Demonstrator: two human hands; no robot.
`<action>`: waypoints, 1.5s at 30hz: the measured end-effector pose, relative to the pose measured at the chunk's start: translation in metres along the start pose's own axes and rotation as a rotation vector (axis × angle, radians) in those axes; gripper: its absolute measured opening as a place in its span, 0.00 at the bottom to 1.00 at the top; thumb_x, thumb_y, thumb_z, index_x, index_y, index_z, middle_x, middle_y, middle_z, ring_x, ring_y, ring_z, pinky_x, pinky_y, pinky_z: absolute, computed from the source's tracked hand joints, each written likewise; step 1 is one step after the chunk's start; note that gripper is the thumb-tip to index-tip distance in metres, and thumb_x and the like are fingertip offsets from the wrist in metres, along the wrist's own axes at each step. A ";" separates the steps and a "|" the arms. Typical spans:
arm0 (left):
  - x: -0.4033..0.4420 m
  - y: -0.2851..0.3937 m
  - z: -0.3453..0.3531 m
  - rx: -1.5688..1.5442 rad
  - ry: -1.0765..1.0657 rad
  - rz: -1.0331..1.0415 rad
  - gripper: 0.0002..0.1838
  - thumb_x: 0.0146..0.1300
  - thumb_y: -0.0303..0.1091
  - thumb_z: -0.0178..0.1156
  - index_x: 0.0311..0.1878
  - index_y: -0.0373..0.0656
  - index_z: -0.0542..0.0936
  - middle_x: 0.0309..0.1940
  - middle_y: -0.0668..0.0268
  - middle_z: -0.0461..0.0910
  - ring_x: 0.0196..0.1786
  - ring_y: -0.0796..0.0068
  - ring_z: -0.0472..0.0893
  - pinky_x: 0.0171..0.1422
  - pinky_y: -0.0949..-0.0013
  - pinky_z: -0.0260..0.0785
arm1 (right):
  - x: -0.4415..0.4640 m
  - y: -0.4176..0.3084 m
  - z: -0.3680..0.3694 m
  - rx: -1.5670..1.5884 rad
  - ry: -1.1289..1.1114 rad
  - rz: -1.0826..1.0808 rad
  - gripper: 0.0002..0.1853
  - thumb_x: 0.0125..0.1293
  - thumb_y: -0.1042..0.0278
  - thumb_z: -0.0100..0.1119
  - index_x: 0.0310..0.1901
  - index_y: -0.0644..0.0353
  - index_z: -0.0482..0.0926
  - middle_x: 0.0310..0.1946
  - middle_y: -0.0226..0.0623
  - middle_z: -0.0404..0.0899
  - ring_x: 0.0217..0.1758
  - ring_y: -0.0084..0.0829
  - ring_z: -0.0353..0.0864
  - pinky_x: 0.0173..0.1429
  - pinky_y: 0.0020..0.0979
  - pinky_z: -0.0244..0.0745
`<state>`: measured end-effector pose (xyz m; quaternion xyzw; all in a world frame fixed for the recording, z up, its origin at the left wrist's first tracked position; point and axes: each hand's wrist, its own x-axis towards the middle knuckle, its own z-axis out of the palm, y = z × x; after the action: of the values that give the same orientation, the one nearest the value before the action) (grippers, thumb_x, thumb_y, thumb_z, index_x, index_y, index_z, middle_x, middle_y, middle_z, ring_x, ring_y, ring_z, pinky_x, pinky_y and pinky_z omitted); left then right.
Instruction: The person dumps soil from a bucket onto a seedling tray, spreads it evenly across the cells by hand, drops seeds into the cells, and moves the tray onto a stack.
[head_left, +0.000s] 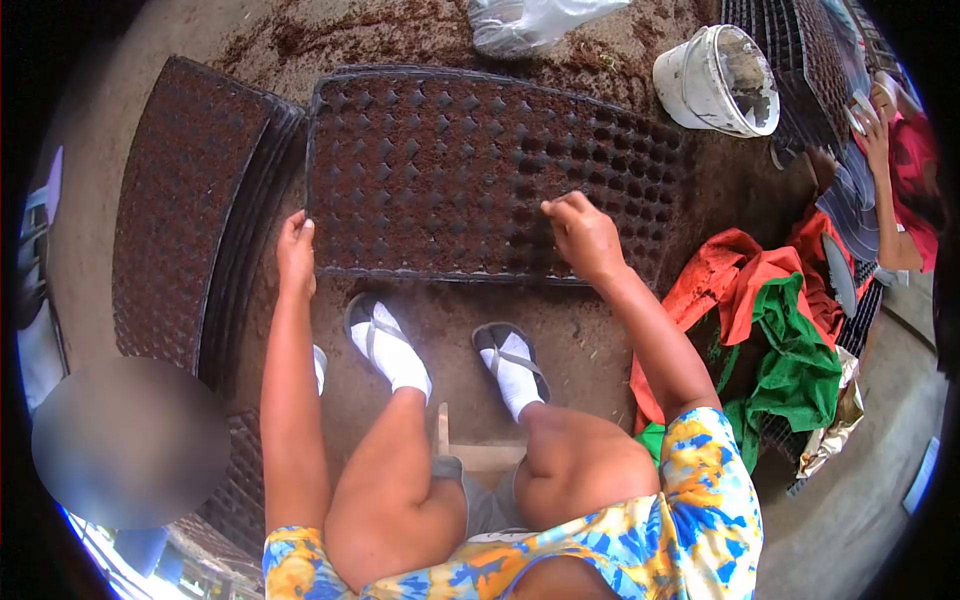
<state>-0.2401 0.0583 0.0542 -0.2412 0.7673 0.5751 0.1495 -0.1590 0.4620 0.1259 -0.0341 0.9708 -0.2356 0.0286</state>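
A black seedling tray (410, 190) filled with dark brown soil lies on the ground in front of my feet. Its cells on the right side show deeper hollows, while the left side is more evenly filled. My left hand (297, 252) grips the tray's left edge near the front corner, thumb upward. Over the tray's right half, my right hand (582, 235) is closed in a pinch above the cells. Whatever its fingers hold, if anything, is too small or hidden to make out.
A stack of filled trays (190, 210) stands at left. A white bucket (690, 80) sits at back right, near a clear plastic bag (530, 22). Red cloth (715, 270) and green cloth (795, 350) lie at right. Another person's hand (874, 135) shows at far right.
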 end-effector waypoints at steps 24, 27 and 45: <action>-0.001 0.002 0.001 -0.003 0.015 -0.015 0.17 0.67 0.29 0.52 0.58 0.35 0.70 0.52 0.59 0.75 0.57 0.72 0.72 0.63 0.69 0.60 | -0.040 -0.056 0.035 0.107 -0.187 -0.218 0.16 0.50 0.79 0.61 0.42 0.57 0.77 0.39 0.36 0.77 0.41 0.37 0.80 0.40 0.34 0.79; -0.003 0.005 0.004 -0.037 0.018 -0.023 0.17 0.68 0.30 0.52 0.58 0.35 0.70 0.52 0.59 0.76 0.56 0.72 0.73 0.63 0.69 0.60 | -0.036 -0.060 0.045 0.048 -0.192 -0.267 0.13 0.52 0.76 0.57 0.41 0.59 0.76 0.36 0.38 0.75 0.37 0.40 0.78 0.38 0.37 0.77; 0.001 0.001 0.001 -0.062 -0.010 -0.023 0.17 0.68 0.29 0.53 0.59 0.36 0.70 0.52 0.61 0.75 0.56 0.73 0.73 0.63 0.70 0.60 | 0.021 -0.045 0.029 0.068 0.008 -0.142 0.11 0.53 0.78 0.60 0.39 0.56 0.78 0.35 0.36 0.77 0.37 0.39 0.80 0.36 0.36 0.78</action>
<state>-0.2411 0.0593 0.0545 -0.2518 0.7455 0.5980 0.1524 -0.1754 0.4072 0.1202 -0.1009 0.9575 -0.2700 0.0092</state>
